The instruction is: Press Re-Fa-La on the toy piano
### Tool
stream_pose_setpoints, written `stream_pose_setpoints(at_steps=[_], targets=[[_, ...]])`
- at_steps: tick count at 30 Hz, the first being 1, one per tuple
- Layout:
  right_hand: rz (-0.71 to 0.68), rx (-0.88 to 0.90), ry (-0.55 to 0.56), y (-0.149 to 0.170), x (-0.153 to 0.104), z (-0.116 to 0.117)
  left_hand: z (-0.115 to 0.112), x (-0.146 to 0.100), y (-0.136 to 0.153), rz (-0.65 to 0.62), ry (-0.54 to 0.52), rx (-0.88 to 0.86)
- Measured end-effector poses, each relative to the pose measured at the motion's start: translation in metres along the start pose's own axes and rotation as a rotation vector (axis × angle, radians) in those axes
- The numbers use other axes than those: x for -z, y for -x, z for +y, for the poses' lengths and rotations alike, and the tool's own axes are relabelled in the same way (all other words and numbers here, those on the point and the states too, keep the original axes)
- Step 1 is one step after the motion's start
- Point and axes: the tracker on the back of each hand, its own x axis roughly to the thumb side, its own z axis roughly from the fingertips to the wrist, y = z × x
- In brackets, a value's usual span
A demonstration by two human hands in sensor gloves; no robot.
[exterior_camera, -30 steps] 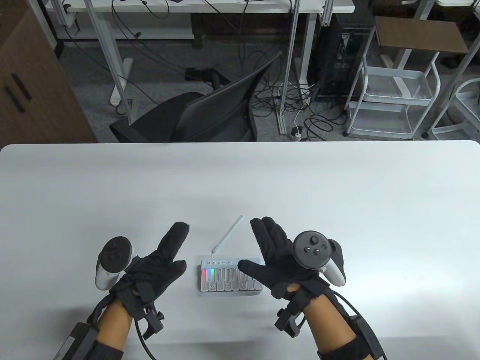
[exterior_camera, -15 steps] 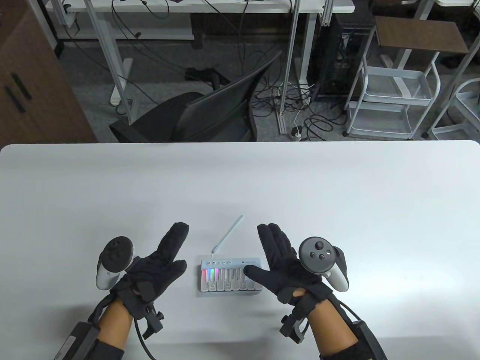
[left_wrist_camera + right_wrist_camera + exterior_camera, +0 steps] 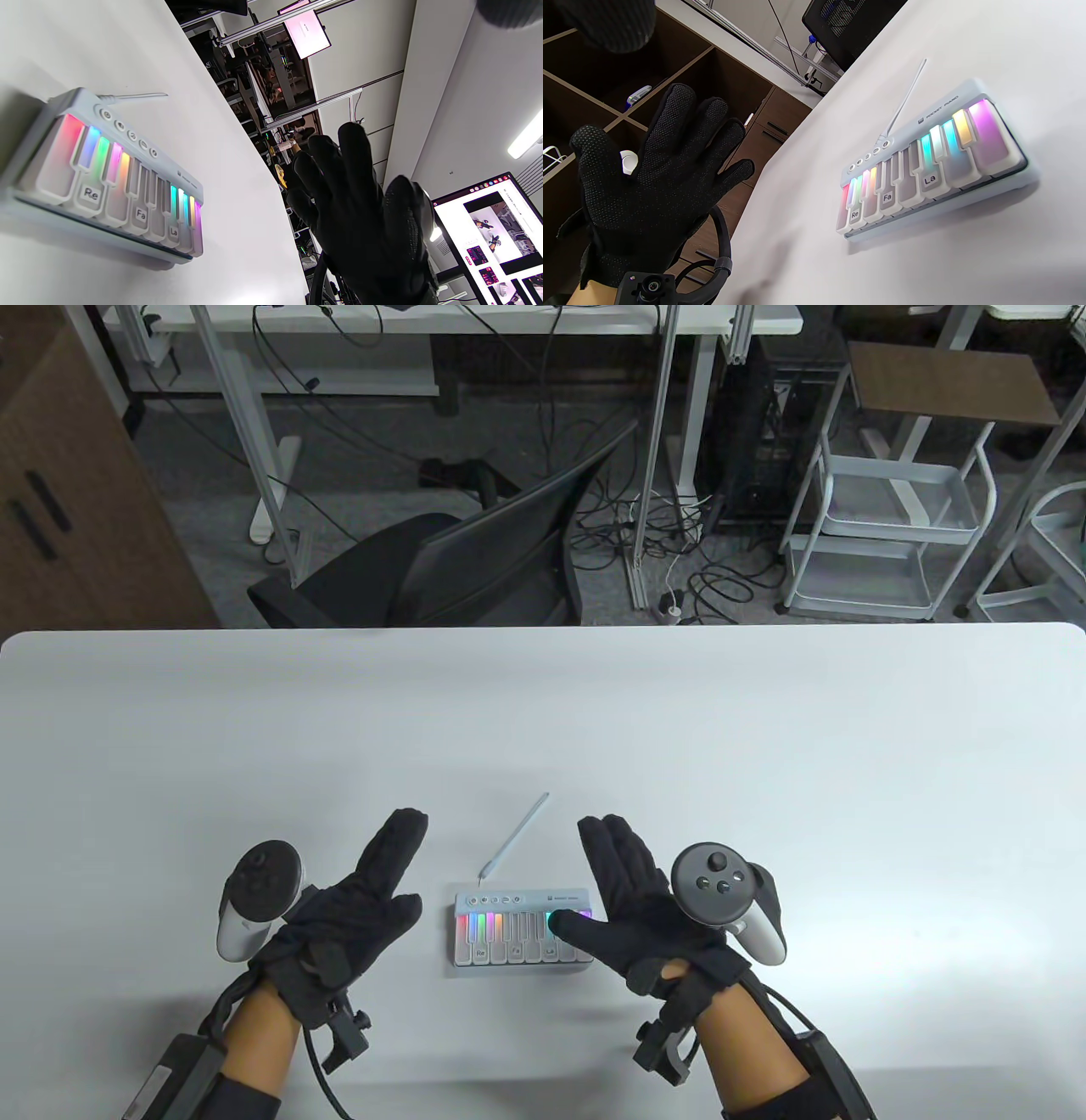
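The small white toy piano (image 3: 519,931) lies near the table's front edge between my hands. Its keys labelled Re (image 3: 90,192), Fa (image 3: 140,214) and La (image 3: 173,231) show in the left wrist view. Keys at both ends glow in rainbow colours. My left hand (image 3: 386,874) is open and flat, just left of the piano, apart from it. My right hand (image 3: 607,886) is open, its thumb over the piano's right end. In the right wrist view the piano (image 3: 925,169) has no finger on its keys.
A thin pale strap (image 3: 513,836) runs from the piano's back toward the table's middle. The white table (image 3: 764,746) stretches far and wide. Beyond its far edge stand a black office chair (image 3: 458,560), a white cart (image 3: 891,526) and a brown cabinet (image 3: 68,500).
My right hand shifted a little to the right, its thumb staying over the piano's right end. Keys at the right end now glow cyan and purple, and more glow at the left. The left hand stayed still.
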Motion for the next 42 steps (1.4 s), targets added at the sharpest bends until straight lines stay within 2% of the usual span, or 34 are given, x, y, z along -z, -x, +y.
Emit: stream_pose_setpoints(at_steps=[42], targets=[[0.019,0.003,-0.026,0.0026,0.0008,0.0022,0.0016,-0.0003,0.0012,0.011,-0.011,-0.011]])
